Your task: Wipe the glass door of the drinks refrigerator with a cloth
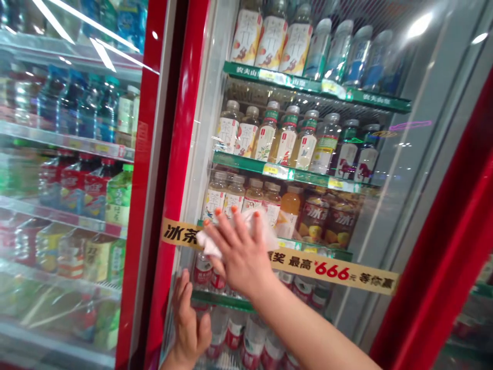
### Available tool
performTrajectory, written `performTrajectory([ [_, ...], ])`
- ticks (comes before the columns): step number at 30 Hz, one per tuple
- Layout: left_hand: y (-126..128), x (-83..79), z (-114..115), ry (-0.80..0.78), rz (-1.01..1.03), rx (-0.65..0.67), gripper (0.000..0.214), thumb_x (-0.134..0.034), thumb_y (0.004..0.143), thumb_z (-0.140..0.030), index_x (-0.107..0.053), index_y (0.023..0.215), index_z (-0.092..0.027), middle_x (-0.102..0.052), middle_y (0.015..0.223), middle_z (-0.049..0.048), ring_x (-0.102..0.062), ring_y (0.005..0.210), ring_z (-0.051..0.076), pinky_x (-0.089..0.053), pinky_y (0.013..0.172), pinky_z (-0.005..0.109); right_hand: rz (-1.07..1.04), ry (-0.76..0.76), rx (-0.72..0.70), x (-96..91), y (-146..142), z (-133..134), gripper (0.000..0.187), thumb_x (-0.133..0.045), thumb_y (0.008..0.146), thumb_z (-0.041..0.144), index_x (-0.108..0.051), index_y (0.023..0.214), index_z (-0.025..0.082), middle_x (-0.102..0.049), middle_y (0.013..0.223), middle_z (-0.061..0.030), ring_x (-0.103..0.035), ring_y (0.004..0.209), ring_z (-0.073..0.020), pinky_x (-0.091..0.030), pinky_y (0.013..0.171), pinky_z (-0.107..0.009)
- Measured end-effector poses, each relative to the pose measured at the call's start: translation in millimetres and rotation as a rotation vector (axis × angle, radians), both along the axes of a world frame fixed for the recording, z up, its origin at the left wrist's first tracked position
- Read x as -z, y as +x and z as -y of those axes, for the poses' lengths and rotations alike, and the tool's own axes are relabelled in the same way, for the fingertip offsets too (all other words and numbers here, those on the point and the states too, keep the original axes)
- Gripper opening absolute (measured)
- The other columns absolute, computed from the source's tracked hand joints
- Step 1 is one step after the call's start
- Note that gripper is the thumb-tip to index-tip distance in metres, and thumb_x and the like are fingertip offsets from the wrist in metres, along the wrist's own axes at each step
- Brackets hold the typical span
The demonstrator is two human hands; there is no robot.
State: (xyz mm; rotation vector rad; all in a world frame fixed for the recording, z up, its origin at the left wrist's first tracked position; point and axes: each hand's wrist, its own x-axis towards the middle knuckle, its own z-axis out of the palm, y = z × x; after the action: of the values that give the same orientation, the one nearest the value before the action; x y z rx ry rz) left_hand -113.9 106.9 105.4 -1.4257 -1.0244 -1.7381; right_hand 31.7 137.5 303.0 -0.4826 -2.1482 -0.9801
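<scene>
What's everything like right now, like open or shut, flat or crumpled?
Cloth: crumpled, under right hand
Right hand: fingers spread
Left hand: open, thumb apart
Door: looks shut
Strip: across door, partly covered
Bottles: upright; those seen clearly, capped
Shelves: stocked

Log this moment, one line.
right hand: spread over white cloth or tissue at glass door, partly covering lettered strip | left hand: open, beside door's left edge, contact unclear | bottles: shelved behind glass
</scene>
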Motion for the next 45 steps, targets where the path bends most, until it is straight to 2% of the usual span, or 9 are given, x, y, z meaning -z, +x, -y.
performTrajectory([
  [5, 15, -9.3, 24, 0.088, 0.165, 0.076, 0.071, -0.043, 0.105, -0.028, -0.025, 0.174, -0.023, -0.023, 0.185, 0.0108, -0.034, 0.168, 0.027, -0.039, 0.135, 0.051, 0.402, -0.09, -0.163, 68.4, -9, 7, 0.084, -0.057, 0.107, 0.055, -0.022, 0.176, 0.021, -0.017, 0.186, -0.0009, -0.007, 0.174, -0.0252, -0.027, 0.141, -0.056],
  [10, 14, -35.0, 47, 0.151, -0.215, -0.22, 0.07, -0.058, 0.098, -0.029, -0.045, 0.167, -0.025, -0.034, 0.181, 0.0029, -0.024, 0.172, 0.029, -0.016, 0.144, 0.053, 0.32, -0.188, -0.186, 63.1, -2, 14, 0.084, -0.055, 0.107, 0.05, -0.023, 0.175, 0.011, -0.013, 0.185, -0.0132, -0.008, 0.174, -0.0323, -0.022, 0.142, -0.059],
  [15, 8, -38.8, 25, -0.047, -0.299, 0.009, 0.075, -0.034, 0.107, -0.027, -0.005, 0.177, -0.025, -0.007, 0.187, 0.0027, -0.016, 0.173, 0.019, -0.024, 0.141, 0.042, 0.363, -0.248, -0.321, 47.4, 12, 10, 0.114, -0.061, 0.096, 0.051, 0.002, 0.172, -0.006, 0.008, 0.182, -0.0301, 0.007, 0.172, -0.0425, -0.028, 0.138, -0.062],
  [20, 0, -56.8, 4, -0.237, -0.339, -0.219, 0.075, -0.047, 0.106, -0.028, -0.019, 0.175, -0.034, -0.035, 0.18, 0.0027, -0.011, 0.174, 0.022, 0.002, 0.143, 0.054, 0.179, -0.006, -0.211, 41.6, 110, 17, 0.099, -0.054, 0.091, 0.027, -0.007, 0.178, 0.013, -0.002, 0.187, -0.0089, -0.006, 0.174, -0.0307, -0.032, 0.138, -0.052],
  [26, 6, -127.5, -4, -0.229, 0.08, -0.359, 0.079, -0.045, 0.109, -0.035, -0.008, 0.177, -0.024, -0.008, 0.186, 0.0128, 0.017, 0.172, 0.036, 0.014, 0.134, 0.075, -0.497, 0.105, 0.298, 91.7, 221, 1, 0.086, -0.055, 0.1, 0.029, -0.017, 0.178, 0.034, -0.011, 0.187, -0.0056, -0.01, 0.172, -0.0434, -0.024, 0.132, -0.08],
  [34, 36, -32.2, 18, -0.251, -0.545, -0.341, 0.066, -0.05, 0.102, -0.07, -0.045, 0.165, -0.047, -0.029, 0.18, -0.0184, -0.005, 0.174, 0.018, 0.0, 0.146, 0.038, -0.615, 0.106, 0.286, 147.3, 217, -26, 0.078, -0.058, 0.102, 0.04, -0.029, 0.174, 0.039, -0.03, 0.183, -0.0023, -0.027, 0.168, -0.0449, -0.018, 0.133, -0.081],
  [38, 7, -69.5, 10, -0.251, -0.17, -0.41, 0.082, -0.049, 0.107, -0.044, -0.015, 0.177, -0.018, -0.006, 0.187, 0.0122, 0.003, 0.174, 0.037, 0.007, 0.142, 0.062, -0.616, 0.106, 0.281, 145.7, 219, -24, 0.077, -0.058, 0.103, 0.042, -0.03, 0.174, 0.039, -0.029, 0.183, -0.0006, -0.028, 0.168, -0.0453, -0.019, 0.133, -0.082],
  [41, 25, -102.1, -1, -0.248, -0.004, -0.385, 0.083, -0.046, 0.107, -0.048, -0.011, 0.177, -0.021, -0.007, 0.187, 0.0119, 0.002, 0.174, 0.038, 0.001, 0.139, 0.072, -0.622, 0.095, 0.289, 145.0, 220, -23, 0.078, -0.059, 0.102, 0.046, -0.03, 0.174, 0.039, -0.029, 0.183, -0.0016, -0.029, 0.167, -0.0471, -0.019, 0.132, -0.084],
  [45, 83, -55.8, 6, -0.265, -0.514, -0.385, 0.077, -0.053, 0.098, -0.072, -0.05, 0.164, -0.032, -0.022, 0.184, -0.0016, -0.006, 0.175, 0.033, 0.002, 0.145, 0.059, -0.624, 0.099, 0.28, 144.9, 218, -23, 0.076, -0.057, 0.103, 0.047, -0.031, 0.174, 0.039, -0.03, 0.182, -0.0008, -0.03, 0.167, -0.0468, -0.014, 0.132, -0.084],
])
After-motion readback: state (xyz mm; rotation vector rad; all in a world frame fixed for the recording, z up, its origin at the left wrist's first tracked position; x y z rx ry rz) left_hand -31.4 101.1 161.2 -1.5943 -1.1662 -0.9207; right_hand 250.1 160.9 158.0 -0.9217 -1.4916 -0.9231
